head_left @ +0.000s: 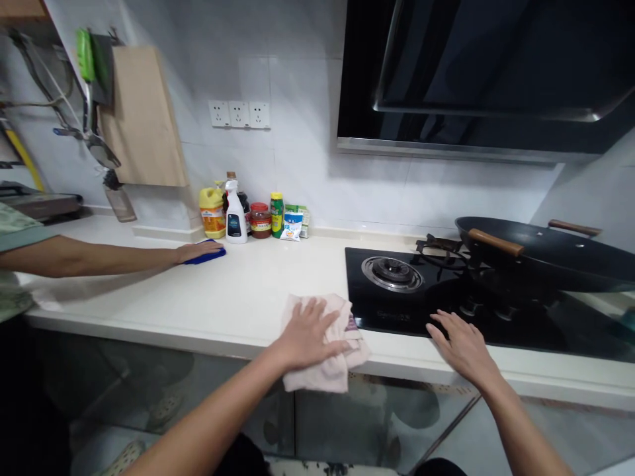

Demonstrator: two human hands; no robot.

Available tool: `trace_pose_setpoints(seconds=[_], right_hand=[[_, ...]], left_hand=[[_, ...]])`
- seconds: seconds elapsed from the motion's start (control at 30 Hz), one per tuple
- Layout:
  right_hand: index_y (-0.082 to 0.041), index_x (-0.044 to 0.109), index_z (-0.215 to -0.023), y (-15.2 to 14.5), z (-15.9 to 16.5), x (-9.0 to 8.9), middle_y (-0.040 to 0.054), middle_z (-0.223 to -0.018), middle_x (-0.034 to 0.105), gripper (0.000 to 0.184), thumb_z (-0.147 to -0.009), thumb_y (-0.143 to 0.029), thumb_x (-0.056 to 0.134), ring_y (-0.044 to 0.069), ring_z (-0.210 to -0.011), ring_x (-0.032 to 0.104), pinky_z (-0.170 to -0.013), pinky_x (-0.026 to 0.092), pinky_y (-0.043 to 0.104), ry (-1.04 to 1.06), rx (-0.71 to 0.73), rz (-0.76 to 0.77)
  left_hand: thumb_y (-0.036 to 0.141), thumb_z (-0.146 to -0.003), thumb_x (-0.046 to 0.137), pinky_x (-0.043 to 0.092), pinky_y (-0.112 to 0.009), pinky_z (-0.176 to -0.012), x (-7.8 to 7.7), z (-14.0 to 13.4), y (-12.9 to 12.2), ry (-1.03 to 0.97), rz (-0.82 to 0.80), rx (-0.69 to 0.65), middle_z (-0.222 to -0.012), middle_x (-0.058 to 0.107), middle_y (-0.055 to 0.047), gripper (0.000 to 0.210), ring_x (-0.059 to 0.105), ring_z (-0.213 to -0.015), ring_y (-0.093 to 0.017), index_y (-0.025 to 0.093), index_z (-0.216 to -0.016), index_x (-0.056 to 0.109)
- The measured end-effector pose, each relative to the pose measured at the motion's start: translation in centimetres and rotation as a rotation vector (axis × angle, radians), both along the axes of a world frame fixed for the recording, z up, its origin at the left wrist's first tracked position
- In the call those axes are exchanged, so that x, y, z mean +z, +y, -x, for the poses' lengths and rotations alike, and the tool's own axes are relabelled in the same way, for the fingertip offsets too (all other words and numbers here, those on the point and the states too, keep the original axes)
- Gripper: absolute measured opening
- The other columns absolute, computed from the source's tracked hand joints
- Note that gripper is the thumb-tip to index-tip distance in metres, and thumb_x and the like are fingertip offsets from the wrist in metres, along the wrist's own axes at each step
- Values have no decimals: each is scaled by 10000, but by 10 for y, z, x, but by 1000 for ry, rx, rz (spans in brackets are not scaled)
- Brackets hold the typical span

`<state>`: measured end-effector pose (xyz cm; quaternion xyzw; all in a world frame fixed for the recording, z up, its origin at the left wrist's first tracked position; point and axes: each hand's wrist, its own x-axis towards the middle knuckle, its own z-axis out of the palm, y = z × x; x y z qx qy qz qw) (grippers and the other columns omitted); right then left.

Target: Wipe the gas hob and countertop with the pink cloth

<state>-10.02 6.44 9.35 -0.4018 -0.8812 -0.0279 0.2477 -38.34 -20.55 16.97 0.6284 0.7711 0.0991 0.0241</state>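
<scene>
Pink cloth (pixel 332 371) beneath flat, spread left hand (pixel 306 336).
Right hand (pixel 460 345) open, holding nothing; black gas hob (pixel 439 296) at its fingertips.

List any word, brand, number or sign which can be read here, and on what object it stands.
No text can be read with certainty.
Yellow pump bottle: label too blurred.
White spray bottle: label too small.
Red-lidded jar: label too small.
Yellow-capped green bottle: label too blurred.
Blue-and-white packet: large blue marking, too blurred.
Green pack behind it: too blurred.
Black gas hob: faint marking, too blurred.
</scene>
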Motion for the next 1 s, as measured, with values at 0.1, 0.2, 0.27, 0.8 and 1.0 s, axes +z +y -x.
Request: trace_pose_setpoints(seconds=[0.1, 0.2, 0.27, 0.8, 1.0], right_hand=[[-215, 612, -1300, -1, 1, 1, 73, -1450, 545, 570, -962, -563, 313, 322, -1402, 399, -1141, 273, 575, 2, -6, 1], [-213, 612, -1299, -1, 2, 2, 76, -1446, 548, 564, -956, -561, 330, 326, -1395, 407, -1139, 275, 578, 1, -13, -1], [-213, 613, -1297, -1, 2, 2, 78, -1441, 552, 566, -954, -563, 330, 323, -1395, 408, -1135, 282, 575, 3, -16, -4], [-221, 619, -1283, 1, -3, 2, 76, -1438, 559, 548, -958, -568, 347, 320, -1386, 424, -1133, 287, 565, 6, -5, -4], [-234, 626, -1269, 1, -4, 2, 76, -1424, 569, 517, -954, -557, 373, 315, -1382, 428, -1120, 306, 567, 28, 0, -9]], left_hand=[[802, -869, 345, 100, -613, -1198, -18, -38, 4, 29, -111, 24, -1634, 231, -184, 906, 142, -1507, -417, 195, -1543, 358], [750, -877, 420, 146, -616, -1194, -35, -57, 4, 97, -265, 57, -1600, 320, -181, 806, 221, -1483, -420, 209, -1474, 461], [701, -862, 518, 193, -606, -1182, -42, -59, 0, 143, -330, 39, -1573, 372, -175, 732, 282, -1460, -408, 241, -1431, 506], [528, -736, 760, 266, -546, -1138, -38, 109, -128, 425, -283, 93, -1467, 526, -181, 828, 474, -1353, -370, 200, -1444, 484], [432, -714, 722, 148, -734, -1099, -12, 174, -193, 426, -47, 479, -1548, 437, -123, 798, 350, -1426, -417, 268, -1450, 459]])
